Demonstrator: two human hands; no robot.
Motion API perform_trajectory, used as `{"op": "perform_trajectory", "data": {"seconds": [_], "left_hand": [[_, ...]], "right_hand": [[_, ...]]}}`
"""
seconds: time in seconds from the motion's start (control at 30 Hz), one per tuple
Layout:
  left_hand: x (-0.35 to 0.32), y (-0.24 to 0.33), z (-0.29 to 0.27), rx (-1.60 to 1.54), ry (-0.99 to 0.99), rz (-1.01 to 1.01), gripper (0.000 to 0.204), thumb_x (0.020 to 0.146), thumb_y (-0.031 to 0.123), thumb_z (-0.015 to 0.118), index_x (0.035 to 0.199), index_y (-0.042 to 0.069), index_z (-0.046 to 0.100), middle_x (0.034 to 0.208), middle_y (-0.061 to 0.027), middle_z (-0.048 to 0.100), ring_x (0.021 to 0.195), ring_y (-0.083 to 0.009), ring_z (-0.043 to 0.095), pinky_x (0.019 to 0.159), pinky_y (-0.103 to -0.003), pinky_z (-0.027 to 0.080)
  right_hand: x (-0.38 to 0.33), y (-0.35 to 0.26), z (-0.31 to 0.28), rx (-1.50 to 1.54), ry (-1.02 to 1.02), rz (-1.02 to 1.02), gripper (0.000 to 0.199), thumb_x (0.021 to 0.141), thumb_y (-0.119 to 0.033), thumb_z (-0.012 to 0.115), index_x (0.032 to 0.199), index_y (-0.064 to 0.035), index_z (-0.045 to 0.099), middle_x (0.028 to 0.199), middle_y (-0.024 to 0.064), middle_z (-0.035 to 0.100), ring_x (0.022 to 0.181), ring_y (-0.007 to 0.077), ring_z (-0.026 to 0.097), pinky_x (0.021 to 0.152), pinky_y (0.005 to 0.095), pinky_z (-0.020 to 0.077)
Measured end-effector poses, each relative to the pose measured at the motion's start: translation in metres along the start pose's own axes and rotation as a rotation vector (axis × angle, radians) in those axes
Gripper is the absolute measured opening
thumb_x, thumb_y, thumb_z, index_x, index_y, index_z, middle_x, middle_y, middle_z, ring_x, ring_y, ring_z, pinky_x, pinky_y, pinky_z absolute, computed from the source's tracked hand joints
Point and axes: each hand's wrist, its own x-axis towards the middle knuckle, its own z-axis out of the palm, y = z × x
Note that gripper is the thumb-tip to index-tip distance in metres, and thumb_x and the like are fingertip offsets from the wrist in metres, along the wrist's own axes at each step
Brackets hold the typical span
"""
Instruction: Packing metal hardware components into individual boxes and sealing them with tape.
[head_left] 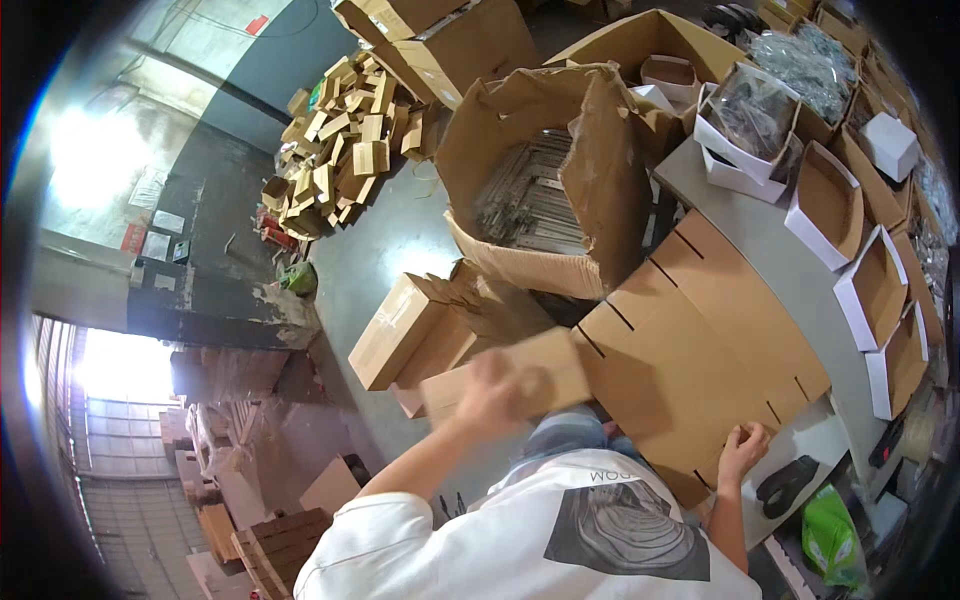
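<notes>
1. At far left, glare from a bright opening washes out the floor, and the stacked brown goods under clear wrap (225, 385) at lower left are too dim to identify.
2. A heap of small folded brown cardboard boxes (335, 140) lies on the grey floor beyond, its individual pieces hard to separate.
3. A closed brown cardboard carton (395, 330) sits on the floor just left of the bench, with further flaps behind it partly hidden.
4. The person's left hand (492, 392), blurred by motion, grips the left end flap of a large flat slotted brown cardboard sheet (690, 340); how far the fingers curl cannot be told through the blur.
5. Behind, a tall torn open brown cardboard box (540, 170) stands at the bench's far left edge; the grey contents inside are indistinct.
6. The sheet lies flat across the near left part of the grey bench (790, 260), its left flap overhanging the edge.
7. The right hand (742, 447) pinches the sheet's near edge, fingers curled over the top and thumb hidden beneath.
8. A black tape roll (785, 485) lies at the bench's near edge just right of that hand.
9. A row of open white-sided cardboard trays (870, 290) runs along the right edge, the last ones cut off by the lens rim.
</notes>
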Motion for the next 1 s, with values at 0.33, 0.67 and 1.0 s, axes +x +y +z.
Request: {"op": "perform_trajectory", "data": {"seconds": [0.33,0.67,1.0], "left_hand": [[0.039,-0.119,-0.023,0.109,0.106,-0.305,0.075,0.063,0.024,0.077,0.130,0.017,0.043,0.139,-0.0136,0.030,0.129,-0.0384,0.025,0.106,-0.049,0.025],[0.334,-0.191,0.078,-0.068,-0.471,0.057,0.046,0.083,0.030,0.058,0.126,0.014,0.052,0.125,-0.0146,0.052,0.112,-0.0332,0.051,0.092,-0.046,0.041],[0.411,-0.168,0.103,0.354,-1.033,0.184,0.074,0.077,0.025,0.068,0.138,0.004,0.031,0.121,-0.0202,0.054,0.108,-0.0338,0.054,0.088,-0.044,0.046]], "right_hand": [[0.008,-0.012,0.006,-0.135,0.087,0.049,0.022,0.079,-0.013,0.059,0.093,-0.0010,0.048,0.094,0.0149,0.049,0.090,0.0318,0.047,0.082,0.0430,0.0367],[0.004,-0.043,0.011,0.080,-0.109,0.190,0.025,0.083,-0.004,0.049,0.107,0.0036,0.049,0.104,0.0156,0.053,0.096,0.0274,0.052,0.084,0.0378,0.0408],[-0.004,-0.099,0.025,-0.245,-0.146,0.425,0.028,0.079,-0.011,0.051,0.102,0.0051,0.051,0.102,0.0227,0.057,0.095,0.0351,0.056,0.084,0.0421,0.0421]]}}
